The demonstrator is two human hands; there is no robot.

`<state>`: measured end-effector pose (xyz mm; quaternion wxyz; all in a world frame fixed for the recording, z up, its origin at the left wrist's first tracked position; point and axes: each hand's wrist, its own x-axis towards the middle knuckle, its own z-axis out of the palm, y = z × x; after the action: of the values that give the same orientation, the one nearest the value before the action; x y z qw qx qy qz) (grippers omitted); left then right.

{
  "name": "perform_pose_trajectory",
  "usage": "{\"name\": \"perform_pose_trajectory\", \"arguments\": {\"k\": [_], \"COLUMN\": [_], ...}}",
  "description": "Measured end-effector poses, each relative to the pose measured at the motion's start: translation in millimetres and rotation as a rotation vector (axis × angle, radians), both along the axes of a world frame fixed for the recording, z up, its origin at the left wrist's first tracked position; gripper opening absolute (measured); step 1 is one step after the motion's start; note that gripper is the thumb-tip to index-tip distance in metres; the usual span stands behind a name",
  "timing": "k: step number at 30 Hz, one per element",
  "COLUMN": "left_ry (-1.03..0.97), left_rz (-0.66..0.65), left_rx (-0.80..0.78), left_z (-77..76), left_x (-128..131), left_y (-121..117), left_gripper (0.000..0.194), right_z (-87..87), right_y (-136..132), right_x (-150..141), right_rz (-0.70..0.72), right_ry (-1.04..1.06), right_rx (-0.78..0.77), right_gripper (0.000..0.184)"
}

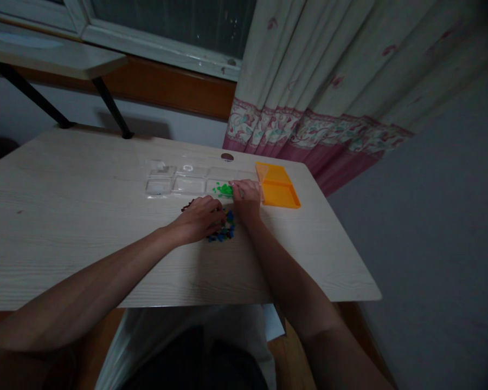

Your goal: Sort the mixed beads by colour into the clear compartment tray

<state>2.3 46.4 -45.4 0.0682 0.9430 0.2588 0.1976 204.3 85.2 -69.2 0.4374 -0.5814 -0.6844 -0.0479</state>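
Note:
A pile of small mixed pieces (228,227), mostly blue with some green, yellow and dark ones, lies on the table. My left hand (203,218) rests over its left side, fingers curled down into it; what they grip is hidden. A few brown pieces (186,206) show behind that hand. Small bright green pieces (224,189) lie in one compartment of a clear plastic tray (189,186). Over the right end of this tray is my right hand (247,196), its fingers drawn together beside the green pieces. Anything between those fingertips is too small to make out.
An orange two-part case (278,194) lies open to the right of the tray. Behind the tray sits a small dark oval object (227,157). A raised shelf (57,57) on black legs stands at the back left. Curtains (309,108) hang beyond the table's right back edge.

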Motion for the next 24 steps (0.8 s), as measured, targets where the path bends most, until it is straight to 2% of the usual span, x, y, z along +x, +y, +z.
{"name": "perform_pose_trajectory", "arguments": {"k": [12,19,24], "left_ry": [0.015,-0.156,-0.340], "left_rz": [0.058,0.128,0.250], "left_rx": [-0.006,-0.043,-0.067], "left_z": [0.5,1.6,-0.6], "left_x": [2,-4,-11], "left_y": [2,9,20], "left_gripper": [0.020,0.019,0.023], "right_z": [-0.7,0.4,14.4], "right_y": [0,-1,-13], "right_x": [0,-2,-11], "right_rz": [0.009,0.040,0.117], "right_ry": [-0.015,0.025,-0.002], "right_rx": [0.053,0.073,0.062], "right_gripper": [0.017,0.020,0.022]}}
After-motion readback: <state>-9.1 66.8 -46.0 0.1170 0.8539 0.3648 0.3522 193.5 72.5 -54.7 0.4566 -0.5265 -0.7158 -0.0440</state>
